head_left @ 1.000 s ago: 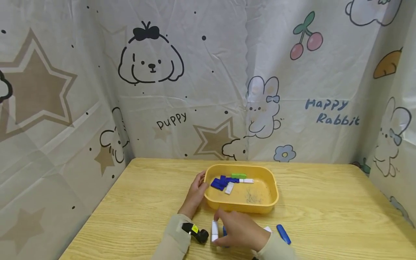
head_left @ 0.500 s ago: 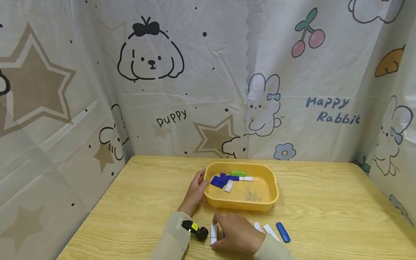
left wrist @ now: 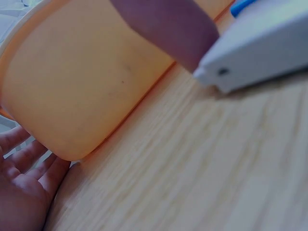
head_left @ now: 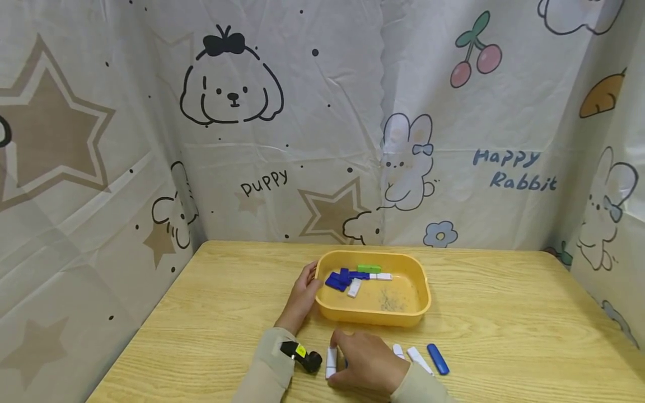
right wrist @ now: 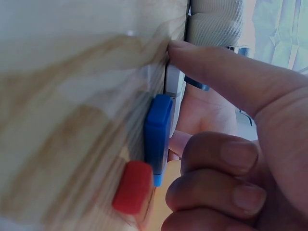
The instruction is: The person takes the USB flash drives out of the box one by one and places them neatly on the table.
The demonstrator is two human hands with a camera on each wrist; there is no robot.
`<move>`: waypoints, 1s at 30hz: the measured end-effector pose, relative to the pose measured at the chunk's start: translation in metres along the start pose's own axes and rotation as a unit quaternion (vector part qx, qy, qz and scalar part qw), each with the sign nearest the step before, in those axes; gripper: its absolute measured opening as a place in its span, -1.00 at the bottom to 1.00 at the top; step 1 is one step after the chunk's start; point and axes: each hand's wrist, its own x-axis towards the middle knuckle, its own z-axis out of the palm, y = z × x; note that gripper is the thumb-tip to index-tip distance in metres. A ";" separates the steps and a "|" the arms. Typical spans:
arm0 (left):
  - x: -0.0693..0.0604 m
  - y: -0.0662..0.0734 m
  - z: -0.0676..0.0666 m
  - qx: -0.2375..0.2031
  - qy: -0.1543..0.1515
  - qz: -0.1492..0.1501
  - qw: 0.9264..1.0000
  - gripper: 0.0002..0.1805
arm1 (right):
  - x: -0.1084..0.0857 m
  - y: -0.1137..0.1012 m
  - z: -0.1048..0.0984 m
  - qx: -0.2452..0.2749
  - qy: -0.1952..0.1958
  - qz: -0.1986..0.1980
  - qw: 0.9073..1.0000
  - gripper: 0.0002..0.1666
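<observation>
My left hand [head_left: 300, 296] rests against the left end of a yellow plastic tray [head_left: 373, 317], its fingers fairly straight along the outer wall. With thumb and index finger, my right hand [head_left: 372, 361] pinches a white capped stick [head_left: 331, 364] lengthwise, one digit at each end. The left wrist view shows that white stick [left wrist: 264, 48] close up, lying on the table, a fingertip at its end. Beside it in the right wrist view are a blue stick [right wrist: 159, 130] and a red one [right wrist: 133, 187]. The right hand mostly hides the blue stick and wholly hides the red one in the head view.
Inside the tray lie several blue sticks [head_left: 336, 281], a green one [head_left: 369, 268] and two white ones [head_left: 355, 287]. Right of my right hand are two white sticks [head_left: 420, 360] and a blue one [head_left: 438, 359] on the wooden table [head_left: 504, 313]. A patterned curtain [head_left: 322, 123] stands behind.
My right hand has shifted slightly toward me, together with the white stick. More of the white sticks to its right shows. The left hand and the tray have stayed together.
</observation>
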 end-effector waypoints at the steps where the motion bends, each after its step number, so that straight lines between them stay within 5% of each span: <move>1: -0.001 0.001 0.000 0.003 0.001 -0.002 1.000 -0.43 | 0.000 0.000 0.000 0.000 0.001 -0.002 1.000 -0.42; 30: -0.004 0.007 0.001 0.008 0.006 0.003 1.000 -0.43 | -0.001 -0.005 -0.002 0.014 -0.018 0.028 0.999 -0.34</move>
